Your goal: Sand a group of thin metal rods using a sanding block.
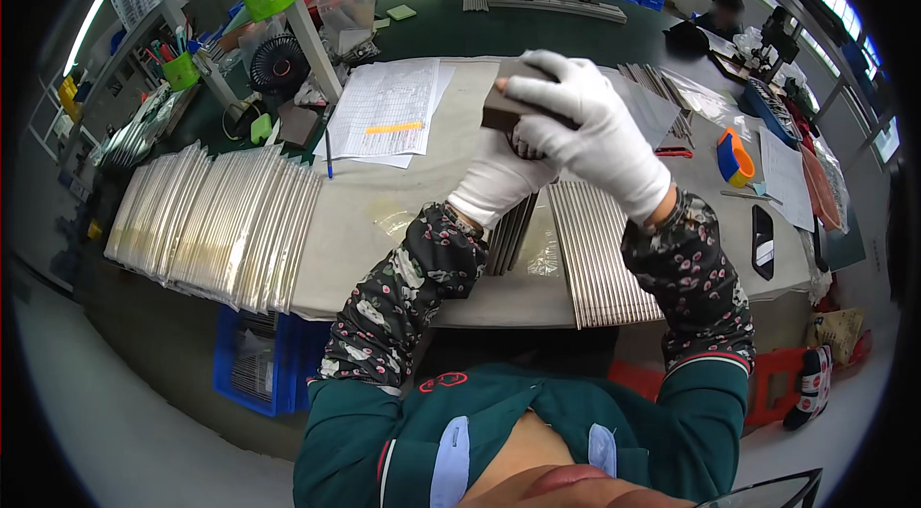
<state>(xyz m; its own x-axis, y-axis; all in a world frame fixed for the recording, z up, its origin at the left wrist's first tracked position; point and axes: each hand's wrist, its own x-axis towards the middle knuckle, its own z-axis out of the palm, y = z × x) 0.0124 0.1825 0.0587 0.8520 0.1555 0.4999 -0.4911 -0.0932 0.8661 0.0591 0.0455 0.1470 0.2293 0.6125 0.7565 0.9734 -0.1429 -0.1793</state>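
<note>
Both my hands wear white gloves and are raised over the middle of the table. My right hand (585, 115) is closed round a dark brown rectangular block (523, 105), with a bare fingertip showing on it. Just below, my left hand (504, 174) is closed round what looks like a bundle of thin metal rods (511, 235). The rods' dark lower part shows under my wrist, and their upper ends are close under the block. Whether block and rod ends touch is hidden. Right of the bundle, a flat row of silvery rods (604, 254) lies on the table.
Bagged rods (216, 225) cover the table's left side. Behind them are paper sheets (384, 110), a blue pen (328, 151) and a black fan (278, 64). At right lie an orange-and-blue tape roll (735, 159), a phone (763, 241) and a red-handled cutter (673, 152). A person sits far right.
</note>
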